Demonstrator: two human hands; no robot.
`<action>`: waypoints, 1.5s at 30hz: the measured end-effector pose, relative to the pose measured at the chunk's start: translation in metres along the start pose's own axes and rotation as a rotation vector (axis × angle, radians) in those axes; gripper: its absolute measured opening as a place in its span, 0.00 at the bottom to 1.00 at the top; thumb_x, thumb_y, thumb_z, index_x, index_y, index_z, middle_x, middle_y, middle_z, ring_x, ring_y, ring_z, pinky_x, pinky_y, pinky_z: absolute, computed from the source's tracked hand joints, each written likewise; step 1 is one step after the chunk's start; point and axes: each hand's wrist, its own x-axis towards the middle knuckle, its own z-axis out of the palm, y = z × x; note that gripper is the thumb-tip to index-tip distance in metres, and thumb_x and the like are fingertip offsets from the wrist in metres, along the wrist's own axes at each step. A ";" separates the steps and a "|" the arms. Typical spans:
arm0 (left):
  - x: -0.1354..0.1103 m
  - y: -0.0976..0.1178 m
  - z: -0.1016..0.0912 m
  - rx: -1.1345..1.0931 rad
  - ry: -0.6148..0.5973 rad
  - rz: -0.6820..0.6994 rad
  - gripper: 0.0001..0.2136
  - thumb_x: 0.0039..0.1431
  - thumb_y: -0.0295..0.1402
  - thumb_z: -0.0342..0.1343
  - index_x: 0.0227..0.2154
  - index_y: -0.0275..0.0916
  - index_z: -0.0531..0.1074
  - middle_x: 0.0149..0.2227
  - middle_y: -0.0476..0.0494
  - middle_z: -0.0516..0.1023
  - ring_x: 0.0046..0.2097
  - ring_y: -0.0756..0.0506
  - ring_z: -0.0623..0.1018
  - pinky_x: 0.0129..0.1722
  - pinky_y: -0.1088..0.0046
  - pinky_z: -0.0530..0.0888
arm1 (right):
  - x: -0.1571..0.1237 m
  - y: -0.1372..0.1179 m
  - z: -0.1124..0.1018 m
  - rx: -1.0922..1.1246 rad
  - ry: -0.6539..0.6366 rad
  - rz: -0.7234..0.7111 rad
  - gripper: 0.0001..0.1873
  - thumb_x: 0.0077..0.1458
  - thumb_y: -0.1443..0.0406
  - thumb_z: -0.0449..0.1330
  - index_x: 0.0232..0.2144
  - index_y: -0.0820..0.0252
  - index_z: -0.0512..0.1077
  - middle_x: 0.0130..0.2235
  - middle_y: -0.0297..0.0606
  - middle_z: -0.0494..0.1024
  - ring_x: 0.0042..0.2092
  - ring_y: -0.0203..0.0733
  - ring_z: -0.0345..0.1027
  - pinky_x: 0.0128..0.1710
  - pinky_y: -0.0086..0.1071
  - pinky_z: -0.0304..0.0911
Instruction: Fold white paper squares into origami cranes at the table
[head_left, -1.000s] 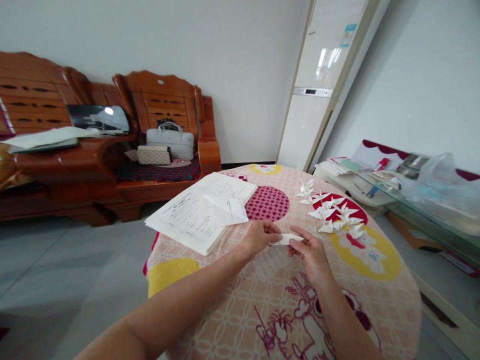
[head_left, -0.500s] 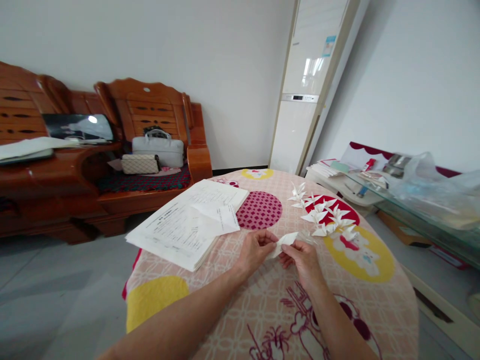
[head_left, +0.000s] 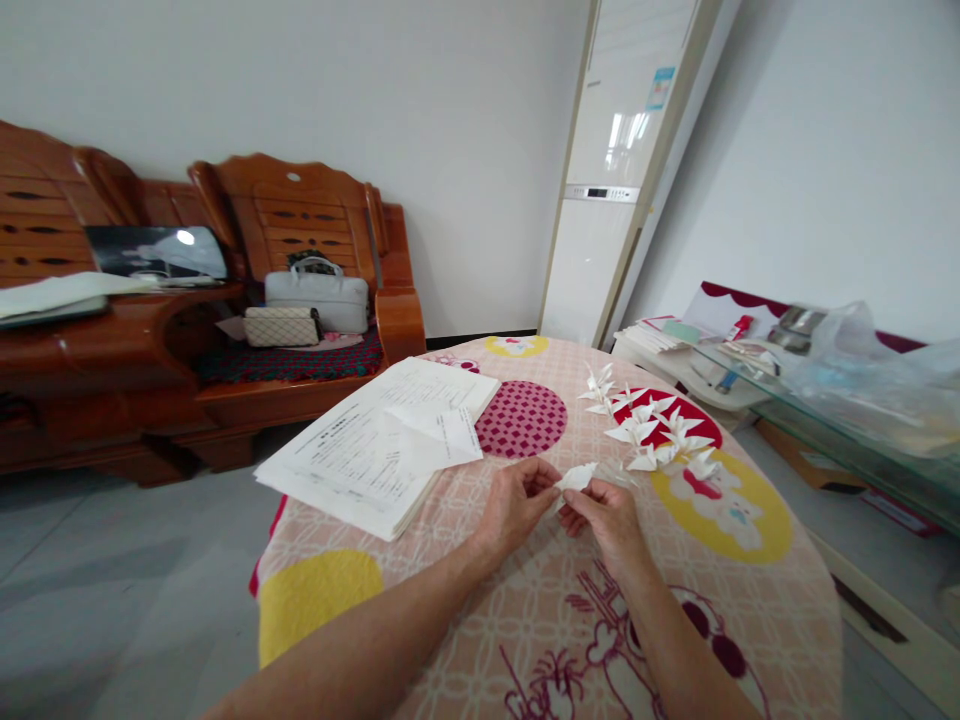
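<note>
Between my two hands is a small folded piece of white paper [head_left: 577, 478], held just above the patterned tablecloth. My left hand [head_left: 519, 502] pinches its left edge with thumb and fingers. From the other side, my right hand [head_left: 604, 512] grips it, the thumb pressed on top and the fingers curled beneath. The fingers cover the paper's lower part. Just beyond my right hand stand several white folded paper cranes [head_left: 651, 430] in a loose cluster. Left of my hands lies a stack of printed sheets [head_left: 352, 450], with a creased sheet [head_left: 435, 440] on top.
The round table wears a pink patterned cloth [head_left: 442, 640]. To the right is a glass-topped stand [head_left: 795, 400] with a plastic bag [head_left: 862, 365] and papers. Wooden seats [head_left: 315, 210] with a grey handbag [head_left: 319, 300] stand at the left; a tall white air conditioner [head_left: 592, 250] is behind.
Both hands stay on the folded paper in nearly the same place. My left fingers have shifted slightly along its edge, and the view has moved a little.
</note>
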 end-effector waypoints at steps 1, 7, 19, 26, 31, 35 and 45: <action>0.000 0.000 0.000 0.024 0.005 0.015 0.03 0.49 0.27 0.57 0.29 0.34 0.74 0.27 0.47 0.76 0.29 0.51 0.74 0.30 0.78 0.69 | 0.000 0.000 0.000 0.003 -0.001 0.002 0.13 0.42 0.58 0.67 0.19 0.63 0.75 0.19 0.37 0.77 0.19 0.38 0.67 0.18 0.28 0.60; 0.004 -0.006 -0.001 -0.024 0.000 -0.020 0.04 0.47 0.27 0.59 0.28 0.34 0.72 0.24 0.50 0.73 0.26 0.52 0.71 0.26 0.79 0.66 | 0.001 0.002 -0.001 -0.024 0.011 -0.017 0.13 0.43 0.58 0.67 0.19 0.62 0.74 0.19 0.36 0.76 0.19 0.38 0.66 0.18 0.28 0.60; 0.001 -0.006 -0.002 0.295 0.000 0.014 0.07 0.53 0.31 0.55 0.26 0.34 0.75 0.24 0.48 0.75 0.27 0.51 0.71 0.26 0.78 0.64 | 0.001 0.008 0.000 0.007 -0.021 0.023 0.17 0.44 0.53 0.67 0.22 0.63 0.75 0.21 0.38 0.78 0.20 0.40 0.70 0.18 0.30 0.64; 0.000 -0.004 0.000 0.349 -0.005 0.078 0.07 0.53 0.29 0.55 0.23 0.34 0.74 0.23 0.48 0.74 0.26 0.52 0.71 0.27 0.78 0.64 | -0.001 0.004 0.001 0.078 -0.036 0.060 0.18 0.43 0.53 0.68 0.23 0.63 0.76 0.21 0.38 0.78 0.21 0.41 0.71 0.20 0.30 0.67; 0.003 -0.004 -0.003 0.193 -0.013 -0.012 0.07 0.51 0.32 0.57 0.23 0.33 0.72 0.22 0.49 0.73 0.25 0.52 0.69 0.25 0.79 0.64 | -0.003 0.000 -0.002 0.128 -0.138 0.068 0.14 0.45 0.56 0.67 0.26 0.63 0.78 0.24 0.39 0.80 0.26 0.43 0.74 0.25 0.32 0.70; 0.004 -0.004 -0.005 0.161 -0.019 -0.043 0.07 0.51 0.32 0.57 0.24 0.33 0.73 0.23 0.48 0.73 0.25 0.52 0.69 0.25 0.79 0.63 | -0.004 0.000 -0.004 0.135 -0.164 0.062 0.09 0.43 0.61 0.67 0.27 0.62 0.79 0.26 0.39 0.81 0.27 0.43 0.74 0.27 0.33 0.70; 0.003 -0.009 -0.004 0.244 -0.026 -0.021 0.05 0.50 0.29 0.54 0.26 0.34 0.74 0.24 0.48 0.75 0.26 0.52 0.71 0.26 0.78 0.64 | -0.004 0.000 -0.002 0.094 -0.143 0.063 0.08 0.43 0.63 0.66 0.26 0.62 0.79 0.26 0.39 0.81 0.26 0.42 0.74 0.27 0.33 0.70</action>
